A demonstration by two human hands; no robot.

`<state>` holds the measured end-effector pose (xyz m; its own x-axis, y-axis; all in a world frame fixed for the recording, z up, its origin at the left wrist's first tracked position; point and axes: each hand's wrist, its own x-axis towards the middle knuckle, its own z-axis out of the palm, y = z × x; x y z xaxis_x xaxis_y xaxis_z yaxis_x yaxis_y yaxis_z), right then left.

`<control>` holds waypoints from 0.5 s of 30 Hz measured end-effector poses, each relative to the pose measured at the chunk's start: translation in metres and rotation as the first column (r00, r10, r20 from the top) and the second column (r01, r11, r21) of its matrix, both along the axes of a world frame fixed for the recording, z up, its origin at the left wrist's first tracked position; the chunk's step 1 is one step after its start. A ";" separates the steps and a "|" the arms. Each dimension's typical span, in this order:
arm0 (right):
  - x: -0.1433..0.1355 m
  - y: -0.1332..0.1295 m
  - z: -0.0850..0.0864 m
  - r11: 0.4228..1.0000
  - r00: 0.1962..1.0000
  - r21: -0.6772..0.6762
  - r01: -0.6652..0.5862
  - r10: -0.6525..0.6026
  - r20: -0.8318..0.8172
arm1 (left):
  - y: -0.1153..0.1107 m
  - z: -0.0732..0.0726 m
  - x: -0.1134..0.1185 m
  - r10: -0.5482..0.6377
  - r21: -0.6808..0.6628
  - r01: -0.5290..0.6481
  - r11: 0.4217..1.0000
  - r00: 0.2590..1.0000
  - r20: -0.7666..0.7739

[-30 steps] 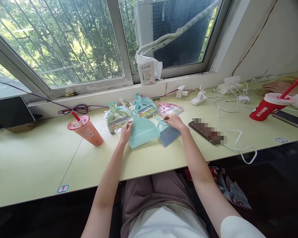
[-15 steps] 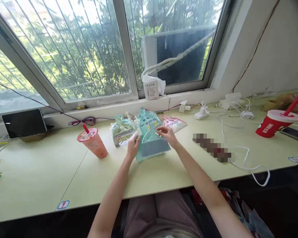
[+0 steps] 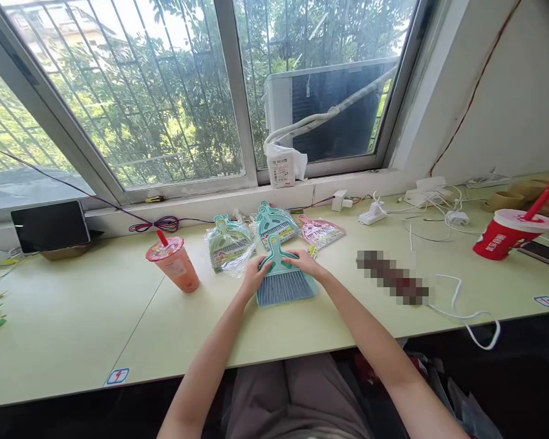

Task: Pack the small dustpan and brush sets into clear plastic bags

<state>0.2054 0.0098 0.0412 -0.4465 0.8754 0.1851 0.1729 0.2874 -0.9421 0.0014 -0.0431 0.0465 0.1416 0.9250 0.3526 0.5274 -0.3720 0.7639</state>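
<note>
A teal hand broom with grey bristles lies against a matching teal dustpan, handle pointing toward the window. My left hand is closed on the left side of the set, its thumb over the broom's shoulder. On the opposite side, my right hand grips it the same way; the fingers underneath are hidden. Behind lie three wrapped broom and dustpan sets: a green one, a teal one and a pink one. A small yellow label shows beside my right hand.
An orange drink cup stands to the left, a red cup far right. A tablet leans near the window. White cables and a pixelated object lie to the right. The table's front edge is close to my lap.
My right hand has come down from a pinch above the broom to its right side. Both thumbs now press on the broom, and its bristles face me more squarely.
</note>
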 end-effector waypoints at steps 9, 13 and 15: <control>-0.015 0.000 -0.008 0.987 0.973 -0.127 0.094 -0.118 -0.200 | 0.003 0.000 -0.004 0.068 0.007 -0.068 0.998 0.997 0.024; -0.015 0.000 -0.007 0.984 0.962 -0.154 0.093 -0.129 -0.239 | 0.003 0.004 -0.004 0.057 -0.021 -0.054 0.998 0.986 0.159; -0.011 0.003 -0.005 0.983 0.956 -0.153 0.105 -0.143 -0.258 | 0.004 0.004 -0.005 -0.009 -0.120 0.037 0.992 0.975 0.223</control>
<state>0.1947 0.0125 0.0358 -0.2836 0.9459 0.1574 -0.0636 0.1452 -0.9873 -0.0037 -0.0388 0.0506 0.0945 0.9605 0.2617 0.3321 -0.2782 0.9013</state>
